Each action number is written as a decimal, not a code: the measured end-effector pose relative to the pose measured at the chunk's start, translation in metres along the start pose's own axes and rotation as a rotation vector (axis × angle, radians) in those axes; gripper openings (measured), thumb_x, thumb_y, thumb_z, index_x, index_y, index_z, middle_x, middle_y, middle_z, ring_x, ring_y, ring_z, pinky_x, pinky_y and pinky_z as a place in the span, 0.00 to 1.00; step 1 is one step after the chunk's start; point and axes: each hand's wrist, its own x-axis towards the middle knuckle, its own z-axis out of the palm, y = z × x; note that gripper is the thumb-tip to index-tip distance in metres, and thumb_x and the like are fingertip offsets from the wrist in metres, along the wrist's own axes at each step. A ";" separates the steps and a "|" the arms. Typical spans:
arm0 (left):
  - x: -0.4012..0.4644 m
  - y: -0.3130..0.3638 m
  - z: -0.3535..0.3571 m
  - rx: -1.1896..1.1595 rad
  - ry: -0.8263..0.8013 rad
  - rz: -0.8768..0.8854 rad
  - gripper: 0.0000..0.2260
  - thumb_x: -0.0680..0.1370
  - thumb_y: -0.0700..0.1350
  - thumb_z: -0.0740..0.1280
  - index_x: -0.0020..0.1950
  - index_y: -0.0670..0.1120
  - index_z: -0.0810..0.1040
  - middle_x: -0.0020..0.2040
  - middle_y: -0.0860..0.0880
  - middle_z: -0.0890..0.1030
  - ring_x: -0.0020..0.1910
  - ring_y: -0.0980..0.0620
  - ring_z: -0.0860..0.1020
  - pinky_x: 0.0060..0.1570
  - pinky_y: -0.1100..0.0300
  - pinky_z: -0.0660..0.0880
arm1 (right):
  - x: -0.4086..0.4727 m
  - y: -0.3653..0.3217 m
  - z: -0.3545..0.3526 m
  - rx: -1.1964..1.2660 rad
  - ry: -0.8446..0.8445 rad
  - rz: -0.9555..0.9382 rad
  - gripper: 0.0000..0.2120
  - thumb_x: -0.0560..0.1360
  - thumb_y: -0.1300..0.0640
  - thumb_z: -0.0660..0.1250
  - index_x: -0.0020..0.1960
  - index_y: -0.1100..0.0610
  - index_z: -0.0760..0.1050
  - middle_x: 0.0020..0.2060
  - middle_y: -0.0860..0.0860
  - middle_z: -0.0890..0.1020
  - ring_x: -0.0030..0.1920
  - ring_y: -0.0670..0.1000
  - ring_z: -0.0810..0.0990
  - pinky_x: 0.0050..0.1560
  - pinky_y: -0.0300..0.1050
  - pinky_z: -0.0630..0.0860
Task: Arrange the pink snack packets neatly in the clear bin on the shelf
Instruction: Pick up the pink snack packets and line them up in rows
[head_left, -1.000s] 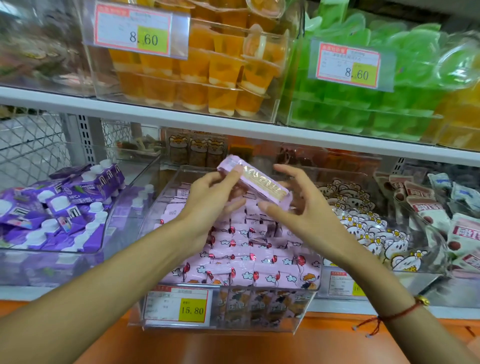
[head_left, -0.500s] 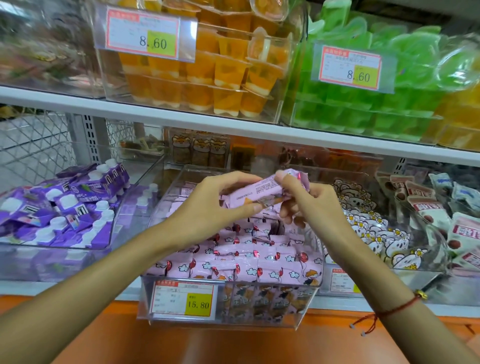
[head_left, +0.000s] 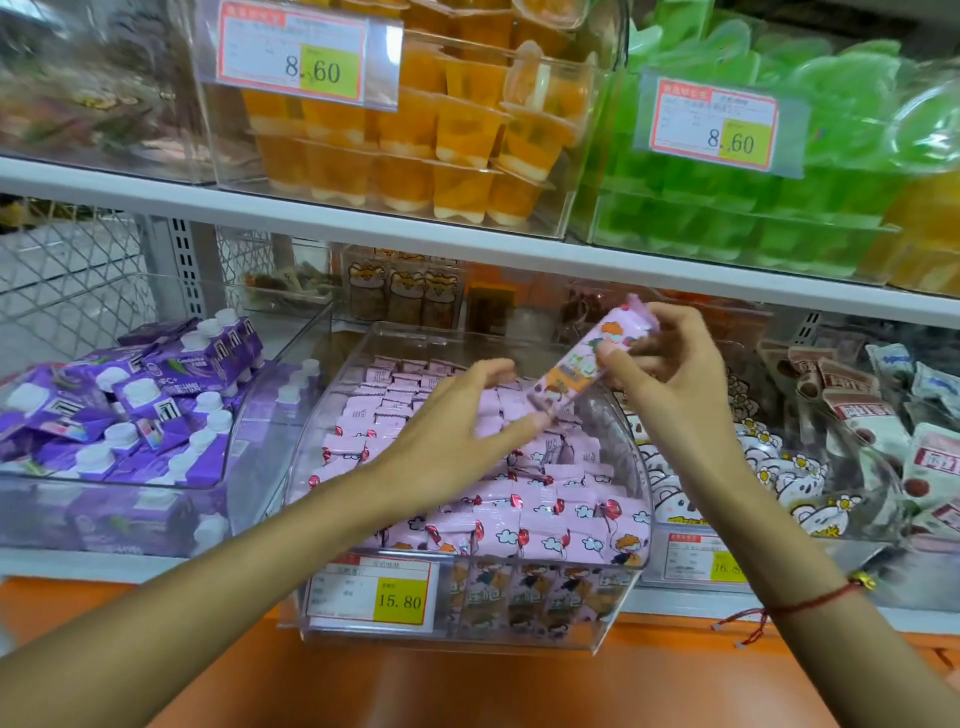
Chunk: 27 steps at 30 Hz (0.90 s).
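Grip: right hand (head_left: 670, 384) pinches the upper end of one pink packet (head_left: 587, 364) between thumb and fingers; left hand (head_left: 457, 441) is open, its straight fingertips touching the packet's lower end.
Change: a second ago both hands held the packet roughly level; now it is tipped steeply, upper end toward the back edge of the shelf, and the left hand has let go of its hold.
Meaning: judged, the packet is being turned to match the rows before it is set down; not yet placed.
Clear bin (head_left: 519, 618): front edge of the lower shelf, centre; holds pink snack packets (head_left: 545, 525) in overlapping rows, front rows tidy, rear ones smaller and looser; the held packet is above its right half.
Left bin (head_left: 260, 415): purple pouches (head_left: 130, 415) with white caps, heaped.
Right bin: white cartoon packets (head_left: 779, 467), jumbled.
Upper shelf: orange cups (head_left: 415, 140); green cups (head_left: 727, 208).
Price tag (head_left: 371, 592): on the clear bin's front, 15.80.
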 end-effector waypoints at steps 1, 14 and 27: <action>-0.003 -0.003 0.001 0.151 -0.034 0.030 0.26 0.77 0.60 0.60 0.73 0.53 0.62 0.69 0.56 0.68 0.62 0.58 0.68 0.60 0.60 0.65 | 0.002 0.003 -0.003 -0.029 0.050 0.008 0.16 0.74 0.60 0.70 0.58 0.54 0.69 0.41 0.50 0.78 0.35 0.41 0.78 0.43 0.42 0.78; -0.007 -0.012 -0.004 0.729 -0.248 0.186 0.18 0.82 0.58 0.49 0.66 0.57 0.70 0.64 0.59 0.73 0.58 0.54 0.70 0.57 0.56 0.68 | 0.003 0.002 -0.015 -0.678 -0.292 -0.196 0.16 0.71 0.53 0.72 0.56 0.53 0.72 0.44 0.51 0.80 0.46 0.53 0.76 0.42 0.47 0.71; -0.007 -0.012 -0.003 0.683 -0.234 0.168 0.17 0.81 0.58 0.52 0.66 0.57 0.70 0.64 0.59 0.72 0.60 0.55 0.68 0.58 0.56 0.66 | -0.005 0.021 0.009 -1.047 -0.670 -0.464 0.14 0.78 0.54 0.59 0.59 0.45 0.78 0.55 0.48 0.79 0.57 0.51 0.70 0.54 0.46 0.64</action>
